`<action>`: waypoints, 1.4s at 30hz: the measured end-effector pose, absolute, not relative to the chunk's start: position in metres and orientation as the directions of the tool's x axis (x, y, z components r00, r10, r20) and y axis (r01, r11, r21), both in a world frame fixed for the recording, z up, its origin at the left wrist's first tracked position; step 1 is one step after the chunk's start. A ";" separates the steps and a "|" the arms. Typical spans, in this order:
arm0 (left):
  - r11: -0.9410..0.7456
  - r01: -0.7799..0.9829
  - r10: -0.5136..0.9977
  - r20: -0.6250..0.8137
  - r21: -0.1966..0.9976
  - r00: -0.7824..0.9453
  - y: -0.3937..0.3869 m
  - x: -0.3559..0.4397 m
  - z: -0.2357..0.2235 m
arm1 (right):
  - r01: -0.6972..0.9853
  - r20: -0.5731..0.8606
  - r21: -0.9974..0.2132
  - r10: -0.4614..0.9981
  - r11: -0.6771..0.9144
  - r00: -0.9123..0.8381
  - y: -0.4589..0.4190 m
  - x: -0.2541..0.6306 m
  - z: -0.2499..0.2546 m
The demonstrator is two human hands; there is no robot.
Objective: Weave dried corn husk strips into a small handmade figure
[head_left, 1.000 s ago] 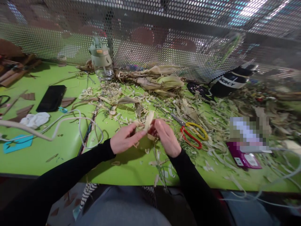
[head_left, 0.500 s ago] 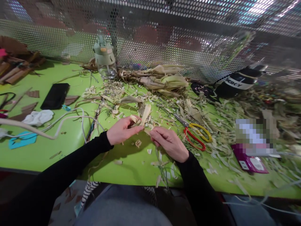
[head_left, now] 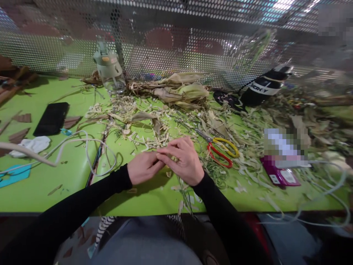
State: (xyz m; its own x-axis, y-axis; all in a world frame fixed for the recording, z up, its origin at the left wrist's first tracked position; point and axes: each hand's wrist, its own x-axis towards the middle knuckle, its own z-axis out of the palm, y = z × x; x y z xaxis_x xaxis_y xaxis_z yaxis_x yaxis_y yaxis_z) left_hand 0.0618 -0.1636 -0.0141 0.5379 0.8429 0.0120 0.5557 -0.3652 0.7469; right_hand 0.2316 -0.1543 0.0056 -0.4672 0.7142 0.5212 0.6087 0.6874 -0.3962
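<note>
My left hand [head_left: 145, 167] is closed above the green table, palm inward, its fingertips covered by my other hand. The pale corn husk seen in it half a second ago is now hidden between the hands. My right hand [head_left: 184, 160] bends over those fingertips, thumb and fingers pinched together; what they grip is hidden. Small husk scraps lie on the table below. Right of my hands are scissors [head_left: 224, 147] with one yellow and one red handle. Behind them a curled dry husk leaf [head_left: 146, 117] lies among pale shreds.
At the back lies a bundle of dry corn husks [head_left: 182, 92] beside a clear-bodied bottle [head_left: 110, 73]. A black bottle [head_left: 263, 88] leans at the right. A purple packet [head_left: 278, 175], a phone [head_left: 51, 118] and a white cable [head_left: 87, 149] are on the green table [head_left: 74, 176].
My right hand has moved left and up over my left fingertips, hiding the pale husk. My left hand has dropped slightly. The view has shifted rightward.
</note>
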 end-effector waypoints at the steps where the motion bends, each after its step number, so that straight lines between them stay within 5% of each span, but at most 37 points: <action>1: -0.372 0.561 0.842 0.015 0.739 0.539 -0.164 0.062 -0.014 | 0.598 0.537 -0.393 0.702 0.699 -0.467 -0.155 0.231 0.005; 7: -0.422 0.521 0.840 0.104 0.742 0.533 -0.168 0.061 -0.009 | 0.530 0.641 -0.395 0.639 0.750 -0.426 -0.157 0.227 0.002; 14: -0.509 0.481 0.755 0.102 0.714 0.648 -0.177 0.069 -0.018 | 0.480 0.578 -0.534 0.715 0.695 -0.393 -0.163 0.225 0.002; 19: -0.242 0.408 0.831 -0.028 0.880 0.555 -0.174 0.069 -0.021 | 0.532 0.611 -0.503 0.716 0.681 -0.337 -0.159 0.226 0.009; 23: 0.133 -0.047 0.939 -0.111 0.990 0.326 -0.162 0.066 -0.017 | 0.654 0.693 -0.439 0.696 0.616 -0.189 -0.159 0.227 0.006; 25: 0.267 -0.308 0.945 -0.185 0.913 0.271 -0.159 0.068 -0.015 | 0.629 0.561 -0.486 0.769 0.606 -0.307 -0.159 0.226 -0.001; 28: 0.315 -0.453 0.940 -0.208 0.834 0.270 -0.161 0.073 -0.015 | 0.633 0.361 -0.556 0.842 0.539 -0.400 -0.159 0.220 -0.012; 37: 0.152 -0.323 0.977 -0.092 0.934 0.193 -0.159 0.070 -0.025 | 0.477 0.128 -0.822 0.918 0.310 -0.376 -0.161 0.218 -0.004; 42: 0.083 -0.223 0.988 -0.051 0.971 0.144 -0.157 0.066 -0.016 | 0.458 0.108 -0.832 0.902 0.312 -0.418 -0.161 0.220 0.002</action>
State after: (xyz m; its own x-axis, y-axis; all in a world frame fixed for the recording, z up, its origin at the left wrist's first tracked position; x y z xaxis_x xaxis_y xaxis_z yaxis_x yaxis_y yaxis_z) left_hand 0.0658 -0.1567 -0.0159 0.1444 0.9882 -0.0508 -0.2232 0.0825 0.9713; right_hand 0.2197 -0.1615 0.0020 -0.4184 0.9019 0.1078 0.4582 0.3120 -0.8323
